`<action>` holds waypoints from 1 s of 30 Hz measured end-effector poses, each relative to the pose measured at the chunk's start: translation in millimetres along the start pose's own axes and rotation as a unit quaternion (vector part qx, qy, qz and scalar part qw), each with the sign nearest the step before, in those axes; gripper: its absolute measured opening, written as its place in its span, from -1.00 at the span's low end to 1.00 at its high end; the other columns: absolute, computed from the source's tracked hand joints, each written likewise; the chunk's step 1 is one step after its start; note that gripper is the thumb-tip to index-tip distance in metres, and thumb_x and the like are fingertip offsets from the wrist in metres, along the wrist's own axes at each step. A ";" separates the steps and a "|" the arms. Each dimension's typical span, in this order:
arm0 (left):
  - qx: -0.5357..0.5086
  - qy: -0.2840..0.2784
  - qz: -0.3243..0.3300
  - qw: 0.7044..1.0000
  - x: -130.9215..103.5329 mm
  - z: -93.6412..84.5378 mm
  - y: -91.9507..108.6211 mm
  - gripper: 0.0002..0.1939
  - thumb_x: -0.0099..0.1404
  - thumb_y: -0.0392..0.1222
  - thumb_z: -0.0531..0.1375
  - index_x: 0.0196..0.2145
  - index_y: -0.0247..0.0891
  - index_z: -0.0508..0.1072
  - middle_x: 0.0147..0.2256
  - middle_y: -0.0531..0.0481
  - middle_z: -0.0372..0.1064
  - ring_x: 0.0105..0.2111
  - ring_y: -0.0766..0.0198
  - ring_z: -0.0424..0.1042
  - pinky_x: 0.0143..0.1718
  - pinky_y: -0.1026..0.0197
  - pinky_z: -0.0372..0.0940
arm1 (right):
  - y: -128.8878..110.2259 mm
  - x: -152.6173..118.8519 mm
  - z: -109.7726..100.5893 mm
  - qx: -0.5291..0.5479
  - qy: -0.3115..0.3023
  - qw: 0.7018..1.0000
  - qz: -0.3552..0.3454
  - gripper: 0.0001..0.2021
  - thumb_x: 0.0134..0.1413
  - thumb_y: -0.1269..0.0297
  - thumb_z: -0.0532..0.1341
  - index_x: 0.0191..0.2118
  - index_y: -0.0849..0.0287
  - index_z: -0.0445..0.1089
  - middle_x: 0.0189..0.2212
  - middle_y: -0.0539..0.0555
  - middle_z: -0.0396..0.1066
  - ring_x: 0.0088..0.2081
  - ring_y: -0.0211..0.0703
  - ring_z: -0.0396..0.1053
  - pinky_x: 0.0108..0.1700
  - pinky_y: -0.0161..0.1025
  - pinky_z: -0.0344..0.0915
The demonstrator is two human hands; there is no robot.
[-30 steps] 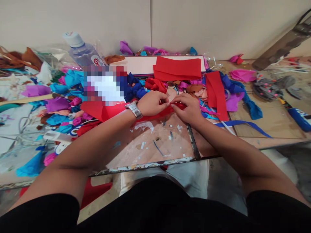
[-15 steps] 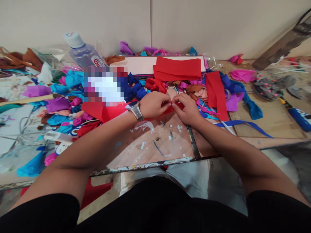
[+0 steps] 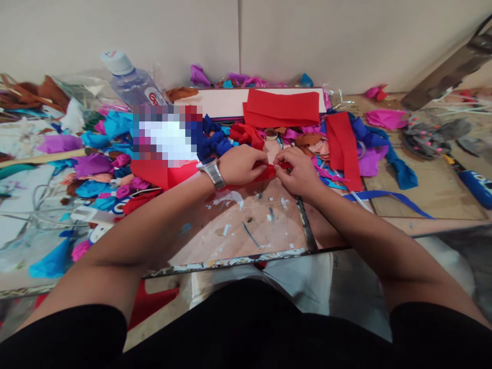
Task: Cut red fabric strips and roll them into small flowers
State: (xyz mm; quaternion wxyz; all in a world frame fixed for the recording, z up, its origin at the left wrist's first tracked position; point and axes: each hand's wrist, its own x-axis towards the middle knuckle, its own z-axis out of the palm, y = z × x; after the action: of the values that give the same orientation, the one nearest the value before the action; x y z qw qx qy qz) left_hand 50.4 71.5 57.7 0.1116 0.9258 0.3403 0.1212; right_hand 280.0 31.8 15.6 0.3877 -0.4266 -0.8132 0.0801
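My left hand (image 3: 243, 165), with a metal-band watch (image 3: 212, 173) on its wrist, pinches a strip of red crepe paper (image 3: 268, 173) between thumb and fingers. Close beside it, my right hand (image 3: 296, 170) is closed on the same red strip, its thumb and index finger bent round the edge. A small gap lies between the two sets of fingertips. More red paper (image 3: 154, 173) spreads out to the left, partly behind my left forearm. Folded red strips lie at the back (image 3: 282, 107) and to the right (image 3: 343, 148) of my hands.
A clear bottle (image 3: 132, 77) with a white cap stands at the back left among crumpled coloured pieces (image 3: 94, 164). A blurred patch hides things below it. At the right are a blue ribbon (image 3: 388, 196), a cardboard sheet (image 3: 430, 200) and a dark tube-shaped bottle (image 3: 449, 69).
My fingertips have moved slightly apart, and more of the red strip shows bunched between them. The things on the table keep their places apart from a small camera shift.
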 end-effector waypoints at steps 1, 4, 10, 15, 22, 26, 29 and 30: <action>-0.003 0.000 -0.006 1.000 0.0 -1.2 -0.9 -0.69 0.43 -0.11 0.15 -0.11 -0.20 0.70 -0.23 -0.10 0.67 -0.27 0.11 0.56 -0.25 0.12 0.25 | 0.4 0.2 -0.5 -0.006 0.003 1.000 0.001 -0.93 0.16 0.40 0.25 -0.29 0.07 0.43 -0.27 0.14 0.55 -0.15 0.11 0.47 -0.02 0.05 0.38; -0.001 0.001 -0.019 1.000 0.5 -3.8 -2.7 -0.68 0.39 -0.18 0.15 -0.10 -0.23 0.71 -0.24 -0.11 0.67 -0.28 0.11 0.56 -0.25 0.11 0.27 | 1.5 0.5 -1.8 -0.014 0.009 1.000 -0.004 -0.94 0.15 0.39 0.26 -0.29 0.08 0.45 -0.27 0.14 0.57 -0.16 0.10 0.49 -0.03 0.04 0.38; -0.053 -0.034 -0.003 0.998 1.7 -8.2 0.2 -0.66 0.35 -0.23 0.15 -0.11 -0.26 0.73 -0.26 -0.09 0.68 -0.33 0.20 0.55 -0.24 0.17 0.29 | 0.8 0.1 -2.1 0.033 -0.009 0.999 -0.019 -0.91 0.26 0.21 0.34 -0.22 0.08 0.57 -0.22 0.13 0.65 -0.14 0.08 0.57 -0.02 0.03 0.43; -0.056 -0.057 -0.001 0.997 1.3 -12.2 0.1 -0.67 0.37 -0.13 0.16 -0.24 -0.29 0.73 -0.43 -0.07 0.59 -0.48 0.24 0.41 -0.31 0.15 0.24 | 1.4 0.4 -1.7 0.012 -0.010 1.000 -0.011 -0.88 0.30 0.19 0.32 -0.25 0.05 0.59 -0.25 0.11 0.66 -0.14 0.09 0.53 0.00 0.09 0.41; -0.092 -0.065 -0.005 0.994 2.2 -9.0 -1.2 -0.67 0.41 -0.15 0.16 -0.19 -0.27 0.74 -0.41 -0.05 0.60 -0.47 0.27 0.39 -0.32 0.19 0.23 | 2.4 1.7 -9.0 -0.055 -0.052 0.996 -0.041 -0.84 0.32 0.21 0.32 -0.08 0.01 0.65 -0.06 0.14 0.67 0.03 0.21 0.46 0.14 0.23 0.28; -0.078 -0.079 -0.008 0.994 2.9 -6.3 -3.5 -0.68 0.41 -0.14 0.17 -0.18 -0.26 0.74 -0.36 -0.06 0.63 -0.42 0.24 0.45 -0.28 0.19 0.25 | 2.7 3.1 -10.4 -0.057 -0.094 0.993 -0.054 -0.84 0.33 0.23 0.30 -0.10 0.05 0.66 -0.12 0.15 0.68 -0.01 0.19 0.48 0.07 0.17 0.31; -0.034 -0.090 -0.012 0.995 3.5 -4.9 -6.6 -0.67 0.41 -0.15 0.17 -0.12 -0.25 0.75 -0.28 -0.08 0.66 -0.35 0.21 0.50 -0.25 0.19 0.26 | 2.6 3.6 -9.5 -0.051 -0.106 0.991 -0.060 -0.84 0.33 0.24 0.30 -0.14 0.08 0.66 -0.17 0.15 0.69 -0.07 0.15 0.52 0.02 0.12 0.33; -0.021 -0.094 -0.011 0.995 3.6 -4.7 -7.4 -0.66 0.41 -0.16 0.16 -0.10 -0.25 0.74 -0.26 -0.09 0.67 -0.34 0.20 0.51 -0.24 0.18 0.26 | 2.4 3.7 -9.2 -0.049 -0.111 0.991 -0.061 -0.84 0.33 0.25 0.30 -0.14 0.08 0.66 -0.18 0.14 0.70 -0.09 0.14 0.54 0.01 0.10 0.33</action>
State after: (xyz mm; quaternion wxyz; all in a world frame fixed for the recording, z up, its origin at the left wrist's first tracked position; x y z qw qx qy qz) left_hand 47.1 80.0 60.5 0.1643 0.9266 0.3361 0.0393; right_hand 286.8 34.3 22.9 0.2778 -0.3832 -0.8786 0.0635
